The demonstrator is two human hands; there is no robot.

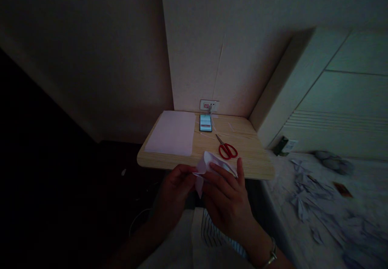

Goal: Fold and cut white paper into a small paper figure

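Note:
Both my hands hold a small folded piece of white paper (209, 164) just in front of the near edge of a small wooden table (254, 160). My left hand (174, 192) pinches its left side with closed fingers. My right hand (227, 196) wraps over its right side, with a bracelet at the wrist. Red-handled scissors (226, 149) lie on the table just beyond the paper. A stack of white sheets (172, 133) lies on the table's left part.
A phone (205, 122) with a lit screen lies at the back of the table below a wall socket (209, 106). Several folded paper pieces (306, 192) are scattered on the bed to the right. A pale cabinet (333, 99) stands at the right. The room is dim.

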